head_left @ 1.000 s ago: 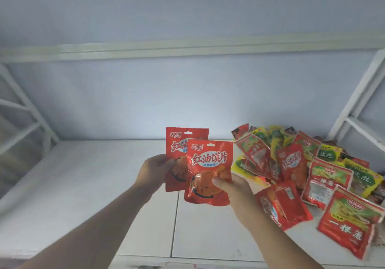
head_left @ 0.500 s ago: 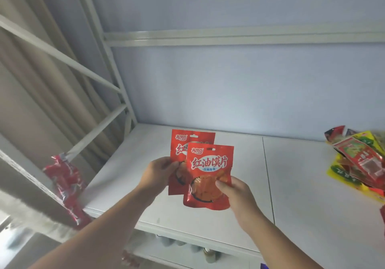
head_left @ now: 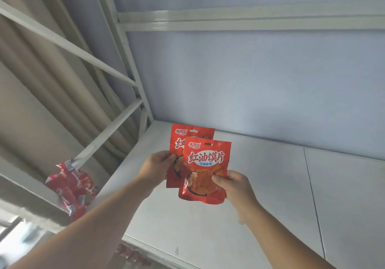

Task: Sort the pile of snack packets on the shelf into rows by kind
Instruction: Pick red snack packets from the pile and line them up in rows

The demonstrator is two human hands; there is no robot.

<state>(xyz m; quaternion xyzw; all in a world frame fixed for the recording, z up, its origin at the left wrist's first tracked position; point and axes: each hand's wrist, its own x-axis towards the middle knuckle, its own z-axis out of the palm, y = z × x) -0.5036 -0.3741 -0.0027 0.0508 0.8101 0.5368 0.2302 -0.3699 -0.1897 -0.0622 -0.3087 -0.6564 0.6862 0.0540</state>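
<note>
Two matching red snack packets with white lettering hang upright above the left part of the white shelf (head_left: 270, 185). My left hand (head_left: 155, 167) pinches the rear red packet (head_left: 192, 134) at its left edge. My right hand (head_left: 235, 185) pinches the front red packet (head_left: 205, 170) near its lower right side. The front packet overlaps most of the rear one. The mixed pile of packets is out of view.
White metal shelf posts and diagonal braces (head_left: 110, 129) stand at the left end. A red plastic bag (head_left: 71, 187) lies on a grey ledge beyond the frame. A blue back wall (head_left: 260, 81) closes the shelf. Red items (head_left: 133, 256) show on the lower level.
The view has swung left, so the pile of packets has left the frame at the right. Both hands carry their red packets over to the left end of the shelf.
</note>
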